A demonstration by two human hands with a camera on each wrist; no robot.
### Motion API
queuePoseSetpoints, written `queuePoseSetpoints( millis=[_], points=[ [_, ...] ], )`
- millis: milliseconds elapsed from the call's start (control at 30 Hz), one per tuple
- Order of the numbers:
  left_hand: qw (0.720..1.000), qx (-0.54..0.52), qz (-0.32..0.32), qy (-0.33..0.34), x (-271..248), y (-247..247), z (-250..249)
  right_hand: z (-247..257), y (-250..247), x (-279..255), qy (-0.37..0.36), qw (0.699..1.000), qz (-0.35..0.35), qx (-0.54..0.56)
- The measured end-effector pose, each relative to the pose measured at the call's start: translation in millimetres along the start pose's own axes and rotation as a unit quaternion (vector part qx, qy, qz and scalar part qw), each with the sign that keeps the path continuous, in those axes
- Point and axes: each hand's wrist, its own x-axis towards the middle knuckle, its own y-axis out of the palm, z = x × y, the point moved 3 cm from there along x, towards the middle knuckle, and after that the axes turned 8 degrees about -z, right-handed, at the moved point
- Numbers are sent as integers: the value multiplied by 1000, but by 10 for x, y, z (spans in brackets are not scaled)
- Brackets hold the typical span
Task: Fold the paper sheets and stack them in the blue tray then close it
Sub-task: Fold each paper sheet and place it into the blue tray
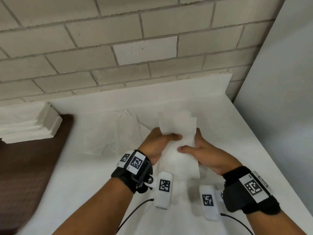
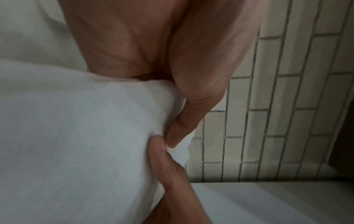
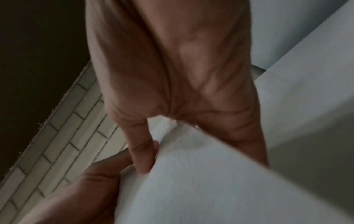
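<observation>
Behind the far edge of a white table top (image 1: 211,106): a pale grey brick wall with darker mortar lines (image 1: 118,48). Along the right edge, a plain smooth white wall panel (image 1: 288,99). Off the left edge, a dark brown padded surface (image 1: 28,158) (what it belongs to cannot be told). Above that, against the bricks, a stepped white plaster ledge (image 1: 33,126).

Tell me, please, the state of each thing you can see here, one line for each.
Paper sheet: held up above the table, bent between both hands.
Left hand: pinches the sheet's left edge.
Right hand: grips the sheet's right edge.
Other sheets: lying unfolded on the table.
Blue tray: not in view.
</observation>
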Motion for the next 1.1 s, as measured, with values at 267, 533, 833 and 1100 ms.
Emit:
queuePoseSetpoints(
  millis=[267,533,833,1100],
  points=[
    [966,87,-81,229,-118,292,-425,144,-212,24,-189,975,-112,-39],
    [965,158,-90,191,48,283,-16,-149,-189,223,-146,978,-122,-81],
    [977,-30,-162,136,-129,-14,-31,88,189,49,-173,967,-143,-117],
    [948,-142,-222,180,-1137,-1014,-434,712,1388,-377,-277,954,-20,-116]
  ],
)
